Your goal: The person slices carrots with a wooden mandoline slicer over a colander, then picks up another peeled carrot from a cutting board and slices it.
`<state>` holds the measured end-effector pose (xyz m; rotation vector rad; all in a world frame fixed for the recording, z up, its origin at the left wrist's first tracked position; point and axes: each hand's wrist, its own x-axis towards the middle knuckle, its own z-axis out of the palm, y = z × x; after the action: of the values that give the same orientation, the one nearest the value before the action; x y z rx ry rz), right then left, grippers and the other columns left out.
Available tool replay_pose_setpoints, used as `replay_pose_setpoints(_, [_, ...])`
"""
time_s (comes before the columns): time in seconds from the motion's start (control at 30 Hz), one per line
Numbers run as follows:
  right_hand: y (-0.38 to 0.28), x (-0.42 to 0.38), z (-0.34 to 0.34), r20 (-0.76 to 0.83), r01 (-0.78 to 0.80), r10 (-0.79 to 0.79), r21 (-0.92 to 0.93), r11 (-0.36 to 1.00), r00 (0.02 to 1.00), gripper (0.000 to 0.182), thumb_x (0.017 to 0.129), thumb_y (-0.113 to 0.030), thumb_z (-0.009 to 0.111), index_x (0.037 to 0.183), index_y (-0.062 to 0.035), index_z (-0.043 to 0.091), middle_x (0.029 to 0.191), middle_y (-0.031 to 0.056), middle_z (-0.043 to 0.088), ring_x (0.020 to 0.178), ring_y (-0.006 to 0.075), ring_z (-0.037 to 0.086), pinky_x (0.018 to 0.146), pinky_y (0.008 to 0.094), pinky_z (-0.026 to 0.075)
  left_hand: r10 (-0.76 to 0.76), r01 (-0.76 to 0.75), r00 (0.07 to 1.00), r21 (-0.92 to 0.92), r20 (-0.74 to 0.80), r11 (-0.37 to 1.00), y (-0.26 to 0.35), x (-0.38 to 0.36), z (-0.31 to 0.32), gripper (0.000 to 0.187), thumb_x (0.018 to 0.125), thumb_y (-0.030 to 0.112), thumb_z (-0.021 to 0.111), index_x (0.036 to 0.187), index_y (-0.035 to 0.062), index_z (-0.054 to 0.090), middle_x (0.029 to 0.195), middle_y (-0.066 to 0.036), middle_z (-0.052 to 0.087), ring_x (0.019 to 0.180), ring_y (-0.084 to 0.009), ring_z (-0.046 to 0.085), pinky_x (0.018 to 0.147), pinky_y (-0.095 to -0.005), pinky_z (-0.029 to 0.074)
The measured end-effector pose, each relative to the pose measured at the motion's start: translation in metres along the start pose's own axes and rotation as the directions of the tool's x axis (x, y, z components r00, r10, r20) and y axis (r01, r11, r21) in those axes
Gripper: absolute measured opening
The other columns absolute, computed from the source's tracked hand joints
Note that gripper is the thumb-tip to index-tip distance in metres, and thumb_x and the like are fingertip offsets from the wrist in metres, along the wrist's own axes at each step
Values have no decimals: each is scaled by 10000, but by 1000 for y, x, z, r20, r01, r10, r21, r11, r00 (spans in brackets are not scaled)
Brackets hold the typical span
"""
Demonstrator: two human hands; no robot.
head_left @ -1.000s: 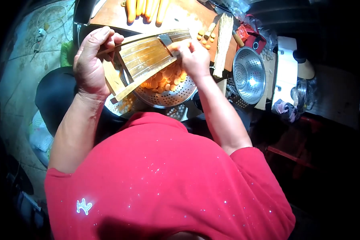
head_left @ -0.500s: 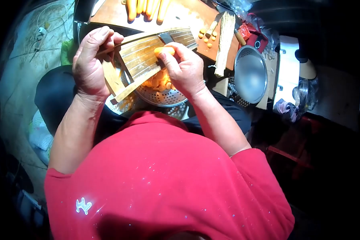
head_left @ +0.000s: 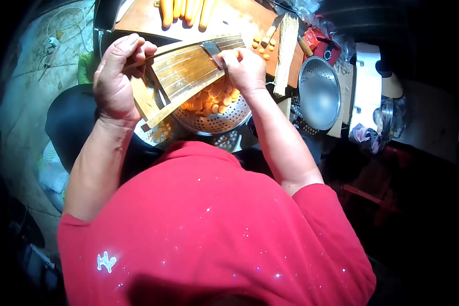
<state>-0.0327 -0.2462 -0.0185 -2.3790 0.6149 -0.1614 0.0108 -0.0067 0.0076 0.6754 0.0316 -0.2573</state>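
A wooden slicer (head_left: 183, 71) with a dark blade slants over a metal colander (head_left: 209, 124) that holds many orange carrot slices (head_left: 206, 102). My left hand (head_left: 118, 76) is closed round the slicer's near-left end. Beyond the blade, at the upper right part of the slicer, my right hand (head_left: 244, 70) pinches a carrot piece, mostly hidden by the fingers. Several whole carrots (head_left: 188, 11) lie side by side on an orange-brown board (head_left: 234, 18) at the top.
To the right of the board's bundled straw brush (head_left: 287, 53) stands a second metal colander (head_left: 319, 94). A knife (head_left: 272, 31) and small carrot pieces lie on the board. Plastic bags and a white box (head_left: 367, 86) are farther right.
My right hand has slid the carrot piece up and to the right along the slicer, past the blade. More slices in the colander now show. My left hand has stayed in place.
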Motion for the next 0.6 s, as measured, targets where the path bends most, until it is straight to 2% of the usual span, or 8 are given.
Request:
replay_pose_setpoints(0.13, [-1,0,-2,-7,9,-9,-22,1000,1000,332,818,-356,592,849,-38,680,857,168,677,826,284,659,767,352,502,8,-8,1000,-19,12,1000,1,3,0,159,884,142,585,911,-11,620,791,-82,637,793,-150,609,826,-269,464])
replay_pose_setpoints(0.2, [-2,-4,-4,12,26,-25,-47,999,1000,309,862,-325,544,861,-52,689,867,161,680,816,291,653,782,349,495,-6,6,1000,7,-10,1000,1,4,0,151,886,154,587,871,9,629,751,-50,586,844,-208,621,880,-330,454])
replay_pose_setpoints(0.27, [-7,-7,-10,50,137,-139,51,989,989,300,901,-271,489,864,-56,694,849,152,679,785,289,642,780,337,492,-3,3,1000,19,-12,1000,1,4,-1,156,888,157,587,883,7,630,754,-53,591,851,-212,625,873,-327,455])
replay_pose_setpoints(0.3, [-2,-4,-7,21,293,-292,-47,955,956,323,928,-233,445,847,-42,693,839,126,680,759,228,633,765,305,487,2,-2,1000,24,-2,1000,2,4,-1,157,888,157,587,882,7,632,752,-52,591,855,-213,626,873,-326,456])
replay_pose_setpoints(0.33, [2,-2,-5,21,293,-292,-47,955,956,323,928,-233,445,847,-42,693,839,126,680,759,228,633,765,305,487,6,-6,1000,30,8,1000,2,3,-1,157,887,157,588,880,8,635,751,-52,592,859,-214,627,873,-325,456])
replay_pose_setpoints(0.4, [6,0,-3,87,65,-101,347,935,991,284,922,-219,498,839,-13,675,846,113,680,754,165,625,737,290,492,3,-3,1000,29,4,1000,2,4,0,157,888,157,588,880,8,636,749,-50,592,860,-216,627,874,-326,457])
replay_pose_setpoints(0.5, [12,5,5,-2,-80,98,571,817,995,211,873,-194,633,949,3,646,772,5,615,632,64,499,603,207,443,3,-3,1000,37,-4,999,2,5,0,155,887,155,588,884,8,637,748,-49,595,858,-217,629,873,-325,458])
replay_pose_setpoints(0.6, [18,10,5,11,-79,84,480,874,996,210,835,-183,693,937,-6,645,765,17,624,609,67,512,580,209,446,6,-6,1000,42,-1,999,2,6,-2,152,885,154,590,886,10,639,749,-50,601,854,-218,630,869,-326,459])
